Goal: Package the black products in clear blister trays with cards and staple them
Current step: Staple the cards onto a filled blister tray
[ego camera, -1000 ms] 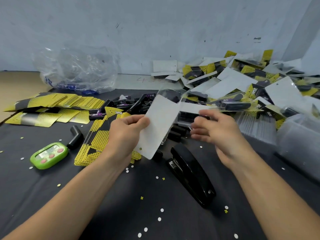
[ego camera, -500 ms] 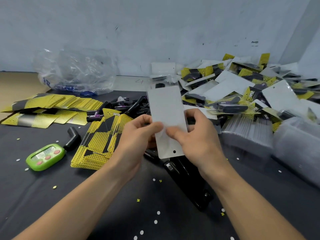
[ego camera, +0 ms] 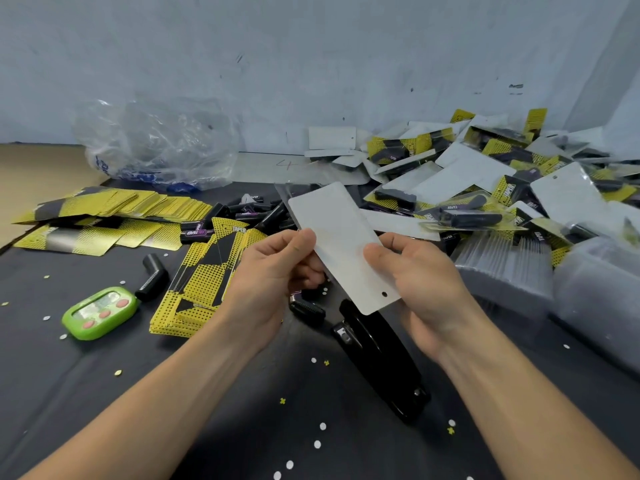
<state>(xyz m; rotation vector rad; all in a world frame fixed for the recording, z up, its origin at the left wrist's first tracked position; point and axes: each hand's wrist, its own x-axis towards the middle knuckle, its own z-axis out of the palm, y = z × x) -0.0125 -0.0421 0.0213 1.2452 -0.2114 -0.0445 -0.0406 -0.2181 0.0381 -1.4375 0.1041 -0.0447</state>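
Note:
Both hands hold a card (ego camera: 341, 237) with its white back toward me and its punched hole at the near end. My left hand (ego camera: 273, 275) pinches its left edge, and my right hand (ego camera: 419, 282) grips its right edge near the hole. A clear blister tray edge (ego camera: 287, 192) shows behind the card's far end. The black stapler (ego camera: 377, 358) lies on the black table directly below the card. Loose black products (ego camera: 256, 216) lie in a pile behind my hands. A stack of yellow-and-black cards (ego camera: 207, 282) sits left of my left hand.
Finished packages (ego camera: 485, 174) are heaped at the back right. Stacked clear trays (ego camera: 509, 265) and plastic-wrapped bundles (ego camera: 602, 289) fill the right side. A green timer (ego camera: 100, 313), one black product (ego camera: 152, 277), more yellow cards (ego camera: 104, 216) and a plastic bag (ego camera: 156, 147) lie on the left.
My right hand came in and took hold of the card's right edge. The card swung from slanted toward the left to near upright, and now tilts with its hole end toward the right.

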